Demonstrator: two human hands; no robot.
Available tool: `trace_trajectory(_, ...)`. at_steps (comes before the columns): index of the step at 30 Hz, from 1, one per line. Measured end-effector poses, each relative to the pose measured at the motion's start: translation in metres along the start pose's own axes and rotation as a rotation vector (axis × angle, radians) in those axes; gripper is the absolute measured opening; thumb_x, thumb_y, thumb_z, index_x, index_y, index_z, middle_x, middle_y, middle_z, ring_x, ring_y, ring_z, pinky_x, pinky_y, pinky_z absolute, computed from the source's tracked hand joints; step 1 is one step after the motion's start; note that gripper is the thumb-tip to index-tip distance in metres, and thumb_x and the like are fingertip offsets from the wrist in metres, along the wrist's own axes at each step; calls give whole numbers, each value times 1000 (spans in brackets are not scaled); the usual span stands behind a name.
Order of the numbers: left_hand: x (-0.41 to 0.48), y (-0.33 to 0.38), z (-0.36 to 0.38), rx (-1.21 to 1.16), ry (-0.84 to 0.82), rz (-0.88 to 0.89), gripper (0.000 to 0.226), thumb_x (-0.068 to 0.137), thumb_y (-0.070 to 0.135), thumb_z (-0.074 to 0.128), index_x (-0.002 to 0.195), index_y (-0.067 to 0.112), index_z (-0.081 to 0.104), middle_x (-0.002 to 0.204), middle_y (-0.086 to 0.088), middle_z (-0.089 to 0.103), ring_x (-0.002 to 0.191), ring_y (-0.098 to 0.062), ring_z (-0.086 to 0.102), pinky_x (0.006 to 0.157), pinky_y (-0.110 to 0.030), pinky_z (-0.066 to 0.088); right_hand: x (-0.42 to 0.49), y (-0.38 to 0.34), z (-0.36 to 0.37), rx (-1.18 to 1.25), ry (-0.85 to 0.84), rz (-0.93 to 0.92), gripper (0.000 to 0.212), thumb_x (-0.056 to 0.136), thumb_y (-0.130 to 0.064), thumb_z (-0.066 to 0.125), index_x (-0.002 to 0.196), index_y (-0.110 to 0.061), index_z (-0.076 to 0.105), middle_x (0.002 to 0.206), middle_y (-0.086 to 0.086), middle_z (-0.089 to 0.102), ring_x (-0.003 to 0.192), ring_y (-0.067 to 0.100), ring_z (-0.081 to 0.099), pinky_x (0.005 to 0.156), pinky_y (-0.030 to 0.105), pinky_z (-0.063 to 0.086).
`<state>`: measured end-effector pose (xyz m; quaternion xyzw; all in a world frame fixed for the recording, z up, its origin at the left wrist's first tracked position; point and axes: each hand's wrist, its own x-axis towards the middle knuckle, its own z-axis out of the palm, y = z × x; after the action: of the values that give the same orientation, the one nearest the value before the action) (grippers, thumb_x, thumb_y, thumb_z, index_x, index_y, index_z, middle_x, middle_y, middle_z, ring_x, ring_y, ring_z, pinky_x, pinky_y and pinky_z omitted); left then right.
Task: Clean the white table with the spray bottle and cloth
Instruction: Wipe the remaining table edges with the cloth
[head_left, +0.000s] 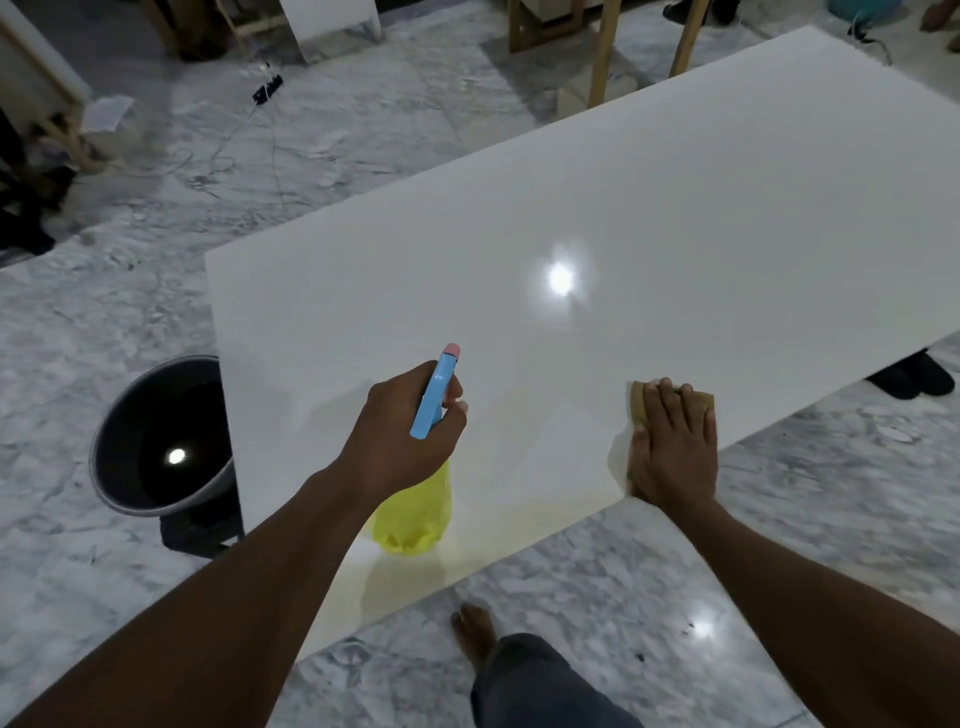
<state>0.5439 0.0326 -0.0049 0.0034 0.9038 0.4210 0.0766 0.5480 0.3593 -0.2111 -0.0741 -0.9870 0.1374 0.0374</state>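
A glossy white table fills the middle of the head view. My left hand grips the neck of a spray bottle with a yellow body, a blue trigger head and a pink nozzle tip, held over the table's near edge. My right hand lies flat with straight fingers on a tan cloth, pressing it onto the table close to the near edge. Most of the cloth is hidden under the hand.
A dark round bucket stands on the marble floor left of the table's corner. My bare foot and trouser leg show below the table edge. Dark slippers lie at the right. Wooden legs and a cable lie beyond.
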Motion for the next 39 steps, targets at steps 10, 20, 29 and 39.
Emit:
trace_trajectory(10, 0, -51, -94, -33, -48, -9, 8, 91, 30, 66, 87, 27, 60, 93, -3, 72, 79, -31, 75, 79, -54, 63, -51, -87, 18, 34, -1, 45, 64, 95, -37, 27, 154, -16, 31, 163, 5, 27, 152, 25, 17, 122, 52, 14)
trace_trajectory(20, -25, -132, -160, 38, -135, 61, 7, 97, 22, 68, 94, 17, 64, 93, -12, 72, 77, -36, 74, 79, -54, 63, -127, -208, 46, 101, 49, 85, 61, 95, -36, 31, 154, -19, 34, 162, 3, 29, 152, 23, 16, 122, 51, 13)
trace_trajectory(29, -96, -235, -246, 29, -227, 167, 14, 95, 15, 69, 84, 20, 61, 77, -13, 70, 72, -36, 73, 75, -55, 62, -256, -399, 97, 217, 136, 20, 57, 94, -29, 39, 150, -17, 42, 160, 2, 33, 152, 22, 20, 121, 52, 19)
trace_trajectory(39, -140, -294, -295, 44, -250, 224, 9, 95, 16, 69, 89, 19, 63, 74, -4, 66, 69, -30, 69, 71, -55, 63, -338, -555, 91, 989, -71, 495, 31, 102, -17, 42, 118, -33, 64, 84, 6, 71, 66, 25, 68, 54, 25, 53)
